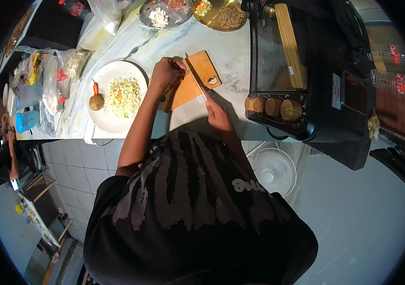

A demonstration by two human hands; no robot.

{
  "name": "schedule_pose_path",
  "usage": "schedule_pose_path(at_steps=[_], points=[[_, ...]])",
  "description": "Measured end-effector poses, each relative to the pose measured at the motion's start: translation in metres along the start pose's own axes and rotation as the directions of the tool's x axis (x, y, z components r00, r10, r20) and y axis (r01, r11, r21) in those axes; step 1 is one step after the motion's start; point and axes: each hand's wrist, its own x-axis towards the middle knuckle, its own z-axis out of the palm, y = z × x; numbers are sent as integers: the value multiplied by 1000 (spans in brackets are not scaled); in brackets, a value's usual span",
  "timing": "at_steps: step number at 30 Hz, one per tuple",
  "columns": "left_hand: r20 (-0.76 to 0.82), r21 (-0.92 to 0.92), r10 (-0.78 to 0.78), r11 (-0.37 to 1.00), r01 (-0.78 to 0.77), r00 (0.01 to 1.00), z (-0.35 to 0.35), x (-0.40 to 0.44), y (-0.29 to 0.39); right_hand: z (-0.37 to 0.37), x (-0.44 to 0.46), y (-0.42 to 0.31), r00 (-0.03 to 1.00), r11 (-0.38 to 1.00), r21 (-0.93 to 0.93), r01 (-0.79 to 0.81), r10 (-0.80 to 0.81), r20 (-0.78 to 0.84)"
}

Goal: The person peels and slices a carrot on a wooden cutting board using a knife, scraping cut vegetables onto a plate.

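Observation:
My right hand [218, 115] grips a knife [197, 78], its blade lying slantwise over the wooden cutting board [183, 96]. My left hand [168, 73] is bent over the board's upper left, its fingers pinched together beside the blade. What they hold is too small and hidden to name. A small pale piece [212, 81] lies on the right side of the board. Left of my left forearm, a white plate [105, 124] bears finely chopped pale green and orange vegetables [122, 97], a round brown item [96, 102] and a slim orange-red chili [95, 89].
A metal tray with white pieces [158, 18] and a golden tray with brown strips [229, 18] stand at the back. A black oven [278, 61] borders the right. Plastic bags [75, 63] and a blue container [27, 121] line the left. Another person [2, 159] is at far left.

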Motion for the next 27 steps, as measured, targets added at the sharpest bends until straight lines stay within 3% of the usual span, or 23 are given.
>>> schedule_pose_path(at_steps=[8,12,14,16,18,22,25,27], points=[[-8,13,59,998,-58,998,1,0,-3,-3,0,1,993,995,-38,-95,98,73],[-5,-36,33,999,-33,999,-1,-5,5,-13,4,0,996,998,27,-53,51,79],[-2,-26,22,999,-22,1000,-1,-3,4,-23,9,2,981,994,-3,-106,105,162],[5,-16,20,1000,-20,1000,0,2,-1,-30,10,-9,987,996,-39,-80,85,139],[9,32,10,999,-10,1000,-1,5,-6,-33,10,-23,966,955,-239,-175,214,146],[4,18,38,999,-38,999,-2,4,-5,-20,5,-15,991,942,-325,-89,117,67],[-26,101,45,994,-42,999,-2,4,-6,-20,4,-15,971,931,-319,-180,221,97],[-14,8,77,997,-76,997,0,6,-10,-17,1,-3,993,966,-246,-84,101,56]])
